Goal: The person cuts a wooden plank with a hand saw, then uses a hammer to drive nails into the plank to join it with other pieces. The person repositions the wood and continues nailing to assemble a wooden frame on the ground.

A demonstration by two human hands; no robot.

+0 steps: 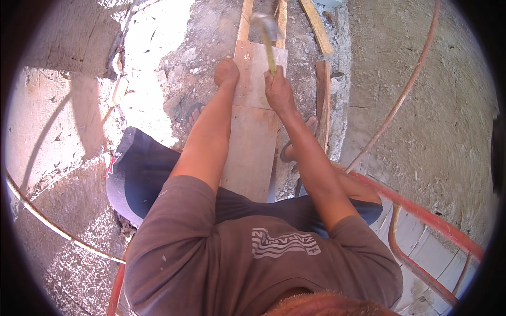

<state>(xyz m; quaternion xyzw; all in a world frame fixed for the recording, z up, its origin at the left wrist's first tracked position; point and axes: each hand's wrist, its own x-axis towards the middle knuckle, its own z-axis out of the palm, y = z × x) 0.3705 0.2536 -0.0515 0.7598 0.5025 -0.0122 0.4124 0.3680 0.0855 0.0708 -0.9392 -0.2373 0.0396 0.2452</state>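
Note:
My right hand (279,95) is wrapped round the yellowish handle of a hammer (271,57). The hammer's head is raised above the far end of a narrow plywood panel and is smeared by motion. At that panel's left edge, near its far end, my left hand (226,72) is closed on the edge, its fingertips partly hidden. The far plywood panel (255,79) meets a second plywood panel (247,152) that runs back between my legs. Two wooden battens (244,23) stick out beyond the far end.
A loose wooden plank (323,100) lies right of the panels, with another wooden strip (316,26) beyond it. Rubble-strewn ground (184,63) surrounds them. A red metal frame (421,216) stands at my lower right, and a rough grey wall (411,105) rises on the right.

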